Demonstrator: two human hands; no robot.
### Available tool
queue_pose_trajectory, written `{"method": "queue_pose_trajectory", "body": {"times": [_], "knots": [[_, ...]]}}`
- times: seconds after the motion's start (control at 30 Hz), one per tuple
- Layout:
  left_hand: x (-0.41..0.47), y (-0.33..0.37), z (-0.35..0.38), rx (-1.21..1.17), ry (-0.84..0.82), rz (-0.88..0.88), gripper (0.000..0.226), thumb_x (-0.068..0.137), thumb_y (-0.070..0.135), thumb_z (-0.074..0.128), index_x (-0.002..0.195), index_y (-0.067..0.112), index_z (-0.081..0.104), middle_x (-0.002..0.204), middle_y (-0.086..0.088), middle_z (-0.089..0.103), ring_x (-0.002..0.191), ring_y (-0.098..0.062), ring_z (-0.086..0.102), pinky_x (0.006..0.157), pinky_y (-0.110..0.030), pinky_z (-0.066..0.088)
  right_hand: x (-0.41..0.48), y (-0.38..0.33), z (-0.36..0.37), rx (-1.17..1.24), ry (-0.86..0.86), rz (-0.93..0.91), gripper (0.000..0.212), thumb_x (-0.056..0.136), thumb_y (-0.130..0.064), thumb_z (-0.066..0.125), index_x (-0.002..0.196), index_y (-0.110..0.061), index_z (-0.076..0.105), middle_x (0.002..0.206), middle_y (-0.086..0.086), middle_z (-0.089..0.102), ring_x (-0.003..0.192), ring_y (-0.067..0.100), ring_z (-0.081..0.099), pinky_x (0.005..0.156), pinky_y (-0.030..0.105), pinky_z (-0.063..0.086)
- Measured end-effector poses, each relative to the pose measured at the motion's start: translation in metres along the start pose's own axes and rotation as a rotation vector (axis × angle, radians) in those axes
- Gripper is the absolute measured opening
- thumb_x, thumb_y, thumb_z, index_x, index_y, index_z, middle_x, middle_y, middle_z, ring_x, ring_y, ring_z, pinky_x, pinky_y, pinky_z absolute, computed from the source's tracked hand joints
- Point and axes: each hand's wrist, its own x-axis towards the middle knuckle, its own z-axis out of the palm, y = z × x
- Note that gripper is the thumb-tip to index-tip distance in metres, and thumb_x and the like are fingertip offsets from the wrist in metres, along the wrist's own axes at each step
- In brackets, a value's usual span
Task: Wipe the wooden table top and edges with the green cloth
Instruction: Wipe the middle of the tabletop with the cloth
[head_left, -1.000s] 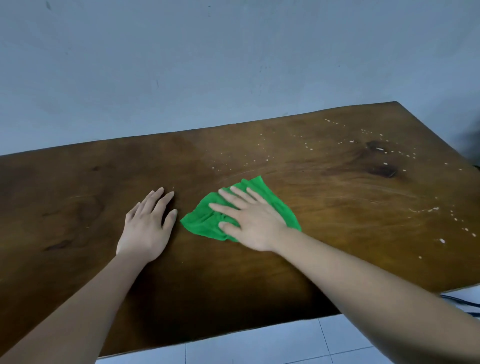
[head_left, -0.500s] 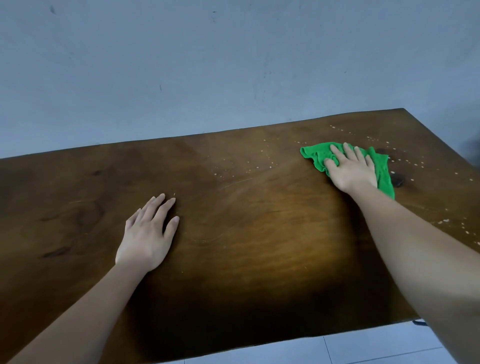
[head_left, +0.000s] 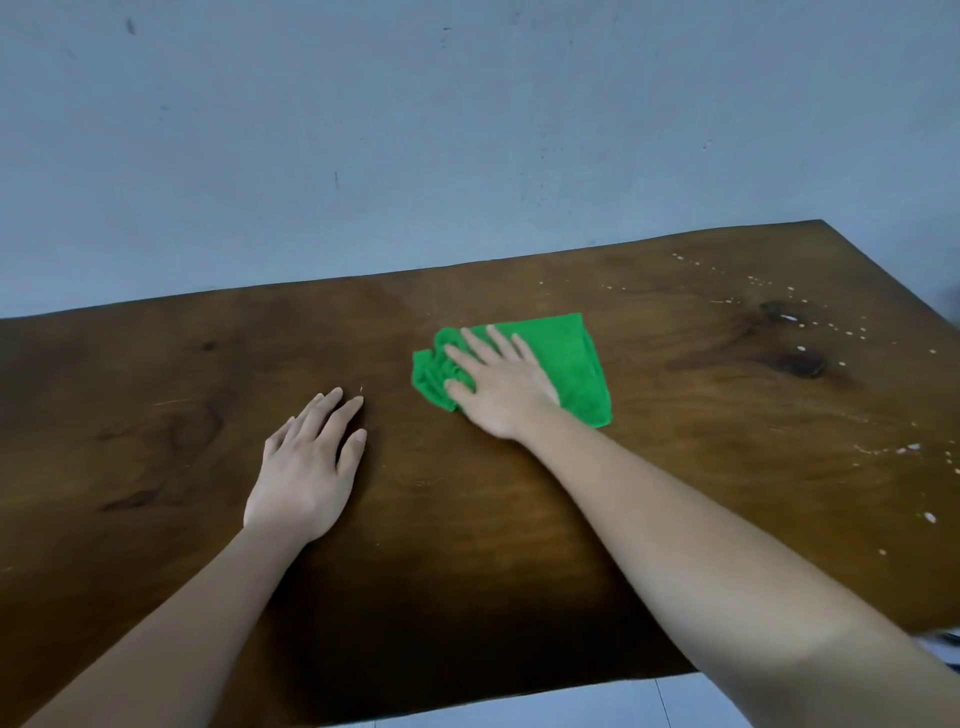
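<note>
We take the green cloth (head_left: 566, 358) as our landmark; it lies on the wooden counter (head_left: 156, 415). Our right hand (head_left: 498, 387) lies flat on the cloth's left half, fingers straight and a little spread. It presses down and curls round nothing. The palm hides the cloth beneath it, and the fabric bunches into folds just left of the fingers. The cloth's right half lies smooth and uncovered.

Left of the cloth and nearer to us, apart from it, our left hand (head_left: 304, 467) rests palm-down on bare wood. Its fingers are straight and close together, holding nothing. Both forearms run from the hands toward the bottom of the view and cover strips of the counter on the near side of the cloth.

Far left of the cloth the counter runs out of the frame, so we cannot see that end. Beyond the cloth the far edge meets a pale blue wall (head_left: 363, 130). To the right the far corner shows, and the right edge slants down until the frame cuts it. The near edge shows between the forearms, with light floor tiles (head_left: 597, 701) below it.

Bare wood lies open on every side of the cloth. Right of the cloth, well apart, white specks (head_left: 802, 348) scatter around two dark knots (head_left: 795, 364). At the frame's right edge, below the counter, something dark is too blurred to name.
</note>
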Motion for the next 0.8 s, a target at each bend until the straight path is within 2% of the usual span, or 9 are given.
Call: {"method": "queue_pose_trajectory", "body": {"times": [0.13,0.23,0.37,0.47,0.57,0.7,0.8], "knots": [[0.002,-0.005,0.004,-0.013,0.017,0.008,0.073,0.111,0.07,0.005,0.173,0.04,0.027,0.183,0.014,0.018,0.17,-0.008,0.006,0.138,-0.047,0.011,-0.044,-0.038,0.015,-0.034,-0.064,-0.238,0.071,0.109,-0.072,0.009,0.174,-0.046,0.008,0.182,-0.011,-0.01,0.169,0.023,-0.015,0.136,0.055,-0.01],[0.002,-0.005,0.004,-0.013,0.01,0.01,0.077,0.108,0.074,0.001,0.174,0.041,0.026,0.183,0.014,0.017,0.17,-0.008,0.005,0.138,-0.048,0.011,-0.076,-0.044,0.021,-0.059,-0.103,-0.396,0.069,0.11,-0.072,0.015,0.174,-0.047,0.009,0.183,-0.013,-0.009,0.169,0.019,-0.017,0.135,0.05,-0.014],[0.002,-0.003,0.002,0.003,0.008,0.002,0.077,0.107,0.076,0.004,0.174,0.042,0.024,0.184,0.014,0.016,0.17,-0.009,0.005,0.138,-0.048,0.011,-0.077,-0.022,0.014,-0.028,-0.114,-0.469,0.064,0.112,-0.069,0.025,0.173,-0.051,0.014,0.183,-0.015,-0.007,0.169,0.011,-0.013,0.136,0.044,-0.013],[0.002,-0.002,0.001,0.032,-0.002,-0.003,0.071,0.111,0.072,0.013,0.174,0.042,0.022,0.184,0.014,0.014,0.17,-0.009,0.003,0.138,-0.045,0.009,-0.049,0.017,0.001,-0.011,-0.078,-0.347,0.064,0.111,-0.071,0.021,0.171,-0.054,0.012,0.182,-0.014,-0.007,0.168,0.013,-0.009,0.136,0.047,-0.008],[0.004,-0.001,0.001,0.037,-0.011,-0.009,0.071,0.11,0.071,0.016,0.174,0.043,0.021,0.184,0.014,0.012,0.171,-0.009,0.003,0.138,-0.044,0.008,-0.017,0.081,-0.013,-0.006,-0.001,-0.122,0.066,0.109,-0.075,0.016,0.171,-0.055,0.012,0.183,-0.012,-0.005,0.17,0.017,-0.003,0.138,0.05,0.0],[0.005,-0.002,0.004,0.043,-0.01,-0.018,0.071,0.11,0.072,0.016,0.175,0.042,0.02,0.184,0.015,0.011,0.171,-0.009,0.001,0.139,-0.045,0.006,0.009,0.169,-0.031,0.005,0.066,0.178,0.071,0.107,-0.074,0.016,0.173,-0.049,0.017,0.184,-0.006,0.004,0.171,0.021,0.005,0.137,0.05,0.004],[0.006,-0.002,0.004,0.04,-0.004,-0.012,0.075,0.108,0.076,0.01,0.174,0.042,0.02,0.184,0.015,0.01,0.171,-0.009,0.001,0.138,-0.045,0.006,0.024,0.208,-0.038,0.067,0.113,0.431,0.079,0.101,-0.074,0.016,0.174,-0.046,0.02,0.186,-0.004,0.007,0.171,0.022,0.005,0.137,0.051,0.004]]}}
